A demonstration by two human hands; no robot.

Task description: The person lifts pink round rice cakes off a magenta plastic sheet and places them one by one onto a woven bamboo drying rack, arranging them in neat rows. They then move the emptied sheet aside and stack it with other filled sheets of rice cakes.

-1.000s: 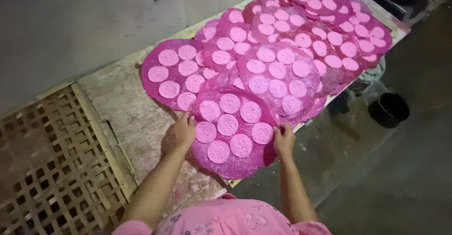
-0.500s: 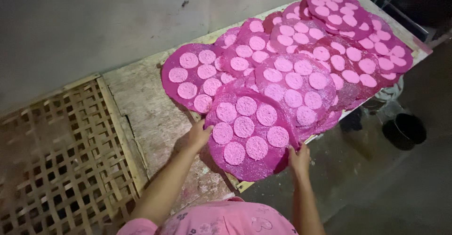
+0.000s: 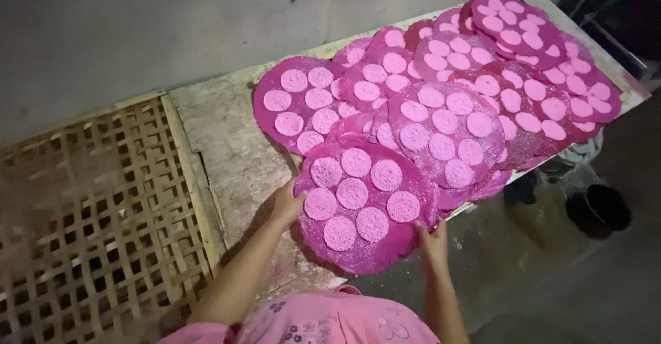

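Both hands [image 3: 289, 203] grip pink tray [image 3: 365, 203] of discs [image 3: 352, 193].

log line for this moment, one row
left hand: on left edge of near pink disc | right hand: on its right edge | disc: flat on table

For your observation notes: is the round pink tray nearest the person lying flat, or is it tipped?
Flat, as far as shows: the nearest pink tray lies on the table, left hand and right hand at its edges, pale discs unshifted.
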